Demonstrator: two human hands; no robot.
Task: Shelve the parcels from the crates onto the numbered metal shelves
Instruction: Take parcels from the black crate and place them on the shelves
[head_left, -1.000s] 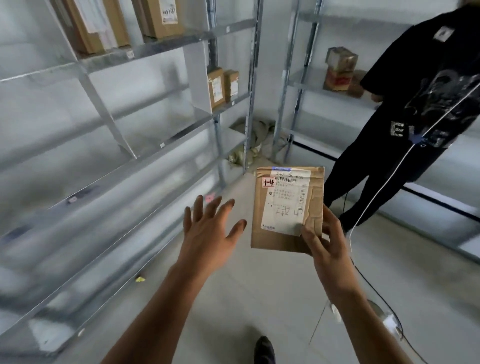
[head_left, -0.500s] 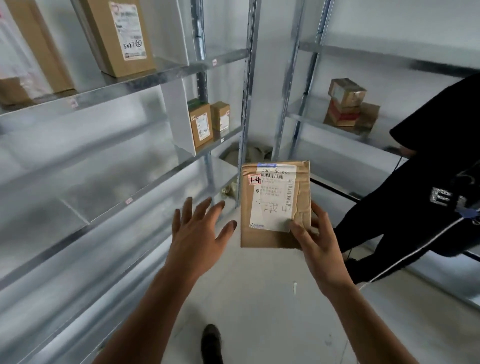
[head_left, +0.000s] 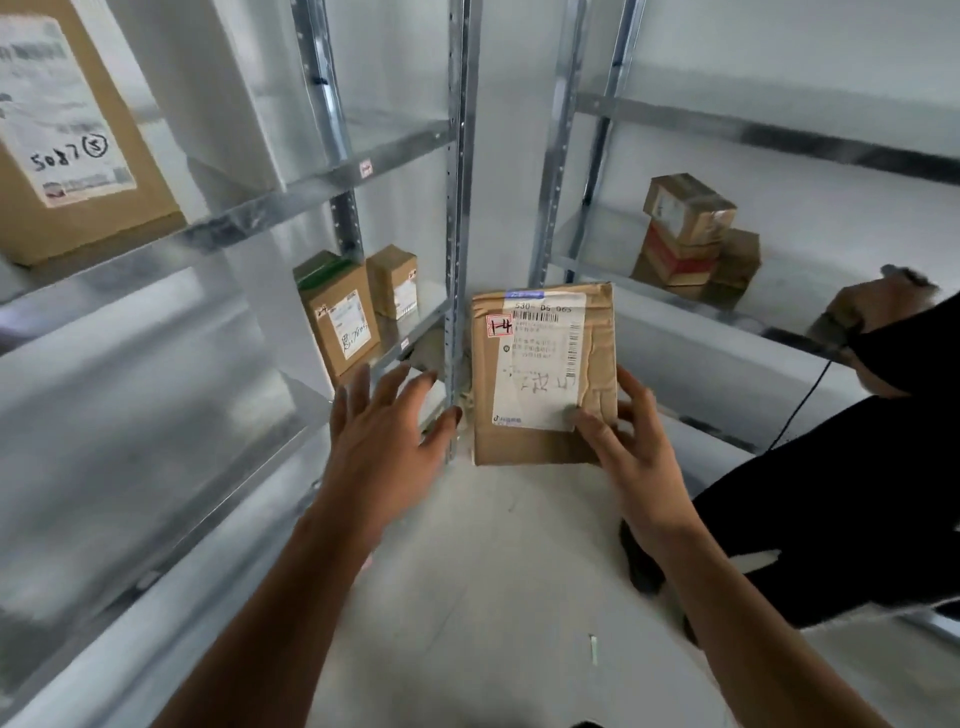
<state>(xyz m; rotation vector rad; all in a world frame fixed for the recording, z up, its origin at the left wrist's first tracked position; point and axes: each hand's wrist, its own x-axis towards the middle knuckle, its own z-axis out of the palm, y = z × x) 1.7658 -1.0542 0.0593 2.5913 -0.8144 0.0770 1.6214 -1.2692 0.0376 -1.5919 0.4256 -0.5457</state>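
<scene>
Metal shelves (head_left: 322, 187) fill the left side and the far corner, and a person in black (head_left: 857, 493) stands at right. A large labelled box (head_left: 78, 156) sits on the upper left shelf. The parcel (head_left: 540, 374), tagged 1-4, is held upright in the air before the corner post. The right hand (head_left: 639, 457) grips its lower right corner, thumb on the label. The left hand (head_left: 384, 436) hovers just beside the parcel with fingers spread, holding nothing.

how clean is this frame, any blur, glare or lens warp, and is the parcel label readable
Head view: the held parcel is sharpest, its sticker reading 1-4, smaller print smeared; the near left shelves are motion-blurred with soft sheen on the metal; the wide-angle lens makes the shelf uprights lean.
</scene>
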